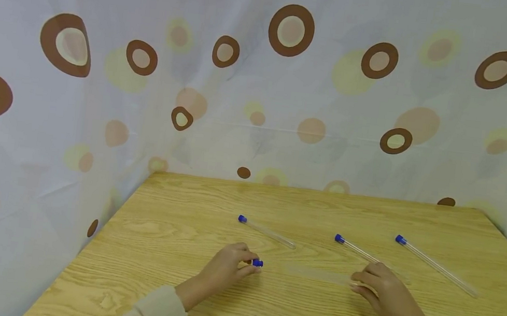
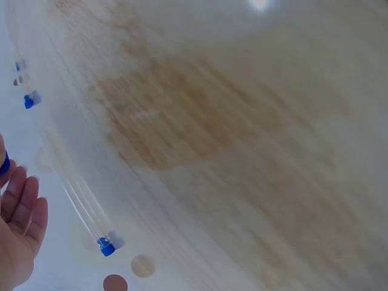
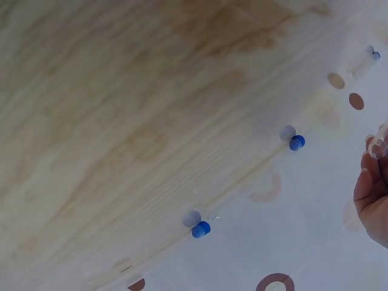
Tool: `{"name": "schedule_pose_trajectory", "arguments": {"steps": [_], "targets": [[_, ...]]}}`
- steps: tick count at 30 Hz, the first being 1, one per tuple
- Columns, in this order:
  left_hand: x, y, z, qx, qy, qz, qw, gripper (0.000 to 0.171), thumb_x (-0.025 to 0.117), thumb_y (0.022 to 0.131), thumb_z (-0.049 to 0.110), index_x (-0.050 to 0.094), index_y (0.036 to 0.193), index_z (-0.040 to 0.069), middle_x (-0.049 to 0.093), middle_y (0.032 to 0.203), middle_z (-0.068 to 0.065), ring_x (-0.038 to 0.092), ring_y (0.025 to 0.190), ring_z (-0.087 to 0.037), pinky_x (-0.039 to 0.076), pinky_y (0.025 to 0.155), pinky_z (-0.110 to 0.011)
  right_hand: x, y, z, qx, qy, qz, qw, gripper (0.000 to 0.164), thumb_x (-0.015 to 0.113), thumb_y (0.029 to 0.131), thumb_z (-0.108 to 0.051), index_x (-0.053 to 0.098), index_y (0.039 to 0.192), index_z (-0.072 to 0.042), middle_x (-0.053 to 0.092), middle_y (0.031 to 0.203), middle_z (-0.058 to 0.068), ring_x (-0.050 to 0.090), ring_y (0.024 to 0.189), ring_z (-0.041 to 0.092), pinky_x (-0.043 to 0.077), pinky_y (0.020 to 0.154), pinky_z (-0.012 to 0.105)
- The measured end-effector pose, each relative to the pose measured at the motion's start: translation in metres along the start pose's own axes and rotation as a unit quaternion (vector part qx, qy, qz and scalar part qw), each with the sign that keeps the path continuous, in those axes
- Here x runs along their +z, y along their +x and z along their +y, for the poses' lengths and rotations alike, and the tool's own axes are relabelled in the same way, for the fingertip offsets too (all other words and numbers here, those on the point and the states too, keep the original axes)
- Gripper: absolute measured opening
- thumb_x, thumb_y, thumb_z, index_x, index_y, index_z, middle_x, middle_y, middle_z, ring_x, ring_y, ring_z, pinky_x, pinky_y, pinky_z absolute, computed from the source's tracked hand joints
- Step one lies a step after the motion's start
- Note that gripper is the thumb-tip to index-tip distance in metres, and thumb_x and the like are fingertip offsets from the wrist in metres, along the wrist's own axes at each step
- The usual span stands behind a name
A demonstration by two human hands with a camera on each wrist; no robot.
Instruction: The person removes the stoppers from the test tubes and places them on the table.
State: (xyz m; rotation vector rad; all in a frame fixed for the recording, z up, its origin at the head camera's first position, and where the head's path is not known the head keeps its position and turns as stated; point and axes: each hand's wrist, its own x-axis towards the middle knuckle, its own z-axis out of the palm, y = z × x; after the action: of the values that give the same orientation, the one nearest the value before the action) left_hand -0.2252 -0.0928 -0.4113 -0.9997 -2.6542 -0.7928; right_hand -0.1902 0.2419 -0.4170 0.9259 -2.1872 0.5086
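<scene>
Thumb and fingertips of my left hand (image 1: pixel 224 268) pinch a small blue stopper (image 1: pixel 258 263) over the front middle of the table. To its right, my right hand (image 1: pixel 391 301) pinches one end of a clear test tube (image 1: pixel 317 274), whose other end points toward the stopper. A gap separates stopper and tube. The tube is faint and blurred in the head view; its rounded end (image 3: pixel 378 148) shows at the fingers in the right wrist view. In the left wrist view, only a bit of the stopper (image 2: pixel 5 163) shows at the edge.
Behind the hands lie three clear tubes with blue stoppers: a left one (image 1: pixel 270 234), a middle one (image 1: pixel 362 253) partly behind my right hand, and a right one (image 1: pixel 438 267). A dotted white curtain (image 1: pixel 317 92) borders the wooden table (image 1: pixel 170 232).
</scene>
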Motion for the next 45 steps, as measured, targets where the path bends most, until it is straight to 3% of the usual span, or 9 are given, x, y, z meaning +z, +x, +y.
{"name": "schedule_pose_trajectory", "arguments": {"steps": [10, 18, 25, 32, 45], "targets": [[0.002, -0.003, -0.007, 0.004, 0.028, 0.001, 0.9996, 0.020, 0.067, 0.084, 0.022, 0.072, 0.095, 0.007, 0.062, 0.080, 0.000, 0.058, 0.074, -0.009, 0.048, 0.066, -0.015, -0.003, -0.002, 0.006, 0.003, -0.013, 0.005, 1.000, 0.049, 0.038, 0.089, -0.045, 0.069, 0.078, -0.009, 0.058, 0.075, -0.006, 0.048, 0.069, 0.004, 0.037, 0.062, 0.003], [0.004, -0.005, -0.008, 0.002, 0.028, -0.008, 0.9996, 0.020, 0.067, 0.084, 0.023, 0.072, 0.095, 0.008, 0.062, 0.080, 0.000, 0.058, 0.074, -0.009, 0.048, 0.065, -0.014, -0.001, -0.011, 0.009, 0.006, -0.003, -0.007, 1.000, 0.033, 0.054, 0.084, -0.038, 0.069, 0.077, -0.009, 0.056, 0.074, -0.008, 0.048, 0.069, 0.003, 0.036, 0.062, 0.003], [0.004, -0.006, -0.009, -0.004, 0.031, -0.020, 0.9993, 0.021, 0.066, 0.084, 0.024, 0.071, 0.096, 0.007, 0.062, 0.081, 0.000, 0.057, 0.074, -0.009, 0.047, 0.065, -0.014, 0.000, -0.018, 0.012, 0.009, -0.002, -0.015, 1.000, 0.027, 0.059, 0.081, -0.035, 0.069, 0.078, -0.010, 0.054, 0.074, -0.009, 0.046, 0.069, 0.001, 0.035, 0.062, 0.003], [0.004, -0.011, -0.013, -0.009, 0.022, -0.020, 0.9995, 0.022, 0.066, 0.085, 0.022, 0.071, 0.098, 0.005, 0.061, 0.082, 0.000, 0.056, 0.073, -0.008, 0.047, 0.064, -0.014, -0.002, -0.020, 0.015, 0.012, 0.002, -0.020, 1.000, 0.014, 0.073, 0.072, -0.019, 0.069, 0.078, -0.008, 0.055, 0.074, -0.008, 0.047, 0.070, 0.001, 0.036, 0.062, 0.002], [0.008, -0.012, -0.018, 0.004, 0.027, -0.022, 0.9994, 0.023, 0.065, 0.085, 0.026, 0.071, 0.097, 0.007, 0.059, 0.081, 0.002, 0.048, 0.069, -0.001, 0.044, 0.061, -0.012, 0.001, -0.024, 0.020, 0.002, 0.007, -0.030, 1.000, 0.012, 0.074, 0.070, -0.016, 0.068, 0.077, -0.009, 0.056, 0.073, -0.008, 0.048, 0.069, 0.002, 0.036, 0.063, 0.002]]}}
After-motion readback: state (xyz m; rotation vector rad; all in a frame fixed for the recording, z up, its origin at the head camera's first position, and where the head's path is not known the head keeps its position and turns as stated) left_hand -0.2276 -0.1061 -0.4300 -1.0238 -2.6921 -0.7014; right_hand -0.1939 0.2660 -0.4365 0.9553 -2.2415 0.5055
